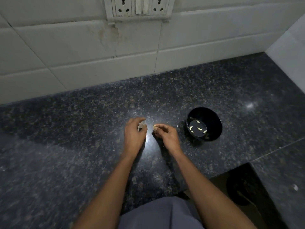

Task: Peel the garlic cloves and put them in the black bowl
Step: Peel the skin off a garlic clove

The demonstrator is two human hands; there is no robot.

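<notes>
My left hand [135, 135] hovers over the dark granite counter [82, 129] and holds a pale piece of garlic bulb with papery skin [140, 126] in its curled fingers. A small gap to its right, my right hand [166, 133] pinches a single garlic clove [154, 127] between thumb and fingertips. The black bowl [212, 119] stands on the counter to the right of my right hand. Several peeled cloves [198, 129] lie on its bottom.
A white tiled wall [99, 52] with a socket panel [138, 7] rises behind the counter, and a side wall closes the right. The counter's front edge steps back at lower right, above a dark floor area. Small skin flecks [177, 126] lie near the bowl.
</notes>
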